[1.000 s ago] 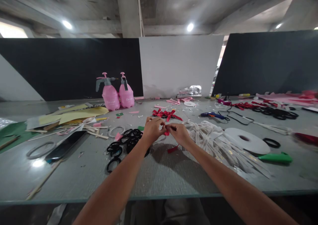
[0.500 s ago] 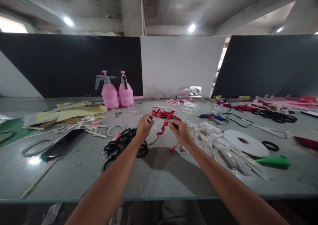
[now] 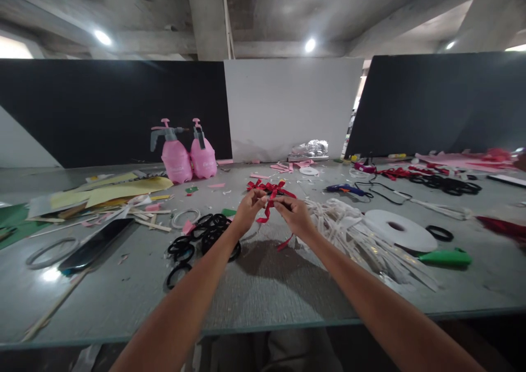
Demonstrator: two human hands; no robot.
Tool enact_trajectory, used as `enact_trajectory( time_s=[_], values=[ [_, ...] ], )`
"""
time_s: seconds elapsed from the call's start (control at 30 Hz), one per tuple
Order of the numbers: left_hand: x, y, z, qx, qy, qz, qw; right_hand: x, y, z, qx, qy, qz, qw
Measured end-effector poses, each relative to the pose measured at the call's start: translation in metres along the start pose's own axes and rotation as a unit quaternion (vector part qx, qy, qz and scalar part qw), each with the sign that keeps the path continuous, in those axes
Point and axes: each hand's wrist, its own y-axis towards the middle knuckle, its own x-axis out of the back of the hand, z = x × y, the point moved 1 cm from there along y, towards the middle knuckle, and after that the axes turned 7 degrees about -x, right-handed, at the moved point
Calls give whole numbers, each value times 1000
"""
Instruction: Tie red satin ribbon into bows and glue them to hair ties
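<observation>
A red ribbon (image 3: 264,214) hangs between my two hands over the middle of the table. My left hand (image 3: 249,210) pinches it from the left with thumb and fingertips. From the right, my right hand (image 3: 293,212) grips the same ribbon between thumb and fingers. Just behind my hands lie more red ribbon bows (image 3: 287,193). Black rings (image 3: 213,229) are heaped by my left wrist, and a bundle of white strips (image 3: 341,224) lies to the right of my right hand.
Two pink spray bottles (image 3: 176,161) stand at the back left. A phone (image 3: 96,243) and yellow paper (image 3: 129,190) lie left. Rightward are a white roll (image 3: 400,230), a green tool (image 3: 446,257) and a blue glue gun (image 3: 347,189) with a black cord.
My left hand has moved right to the ribbon, and its fingertips now nearly meet those of my right hand. The camera view has shifted slightly.
</observation>
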Motion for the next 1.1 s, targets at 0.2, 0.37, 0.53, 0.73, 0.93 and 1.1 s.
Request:
enact_trajectory(
  time_s=[0.2,0.37,0.53,0.73,0.93,1.1],
  values=[
    [-3,-3,-3,41,-47,59,996,3,1,2,11,7,-5,1000],
    [-3,-5,-2,59,-57,38,996,4,0,0,6,-37,-28,999],
    [-1,-4,1,65,-19,5,998,7,2,-1,-2,-75,-96,993],
    [-2,-3,6,72,18,-11,997,11,1,8,89,-105,-92,986],
    [-4,-5,1,62,20,16,998,5,0,3,82,-121,-39,989],
    [-3,-7,0,70,42,19,996,6,1,-1,72,-136,-30,988]
  ],
)
